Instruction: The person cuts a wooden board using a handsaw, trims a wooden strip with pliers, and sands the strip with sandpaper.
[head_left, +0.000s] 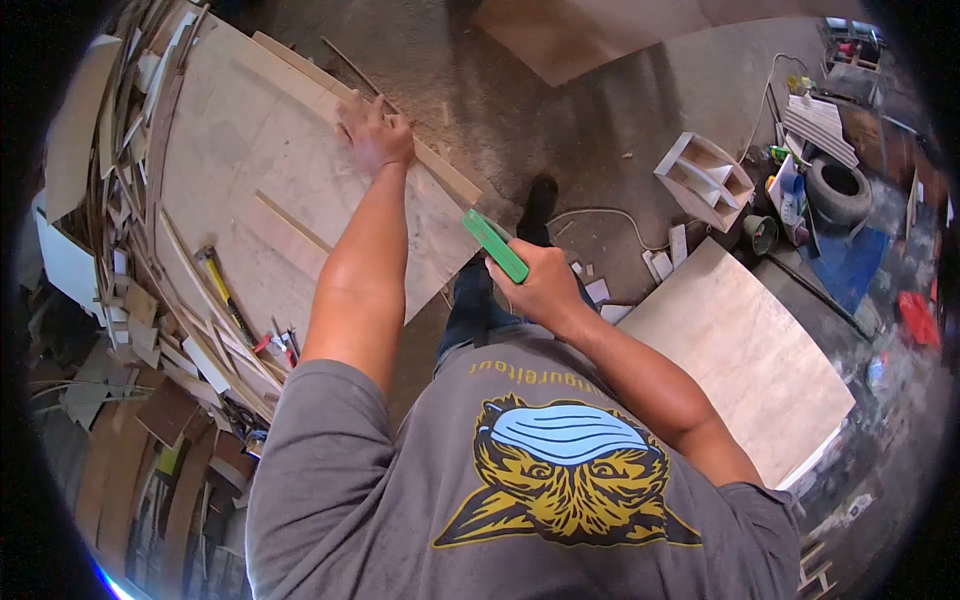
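My right hand (537, 278) is closed around the green handle (490, 243) of a handsaw. Its thin blade points up and left to a wooden strip (450, 175) and is hard to make out there. The strip lies along the far edge of a large plywood sheet (250, 130). Farther up the same strip, my left hand (377, 137) bears down with its thumb and fingers bent over the wood, gripping it. A second thin strip (290, 220) rests on the sheet, nearer to me.
A hammer (225, 290) with a yellow handle lies on the left beside stacked wood offcuts (130, 250). To the right are a wooden box (705, 180), a tyre (838, 188) and a leaning board (740, 350). A cable (625, 215) runs across the floor.
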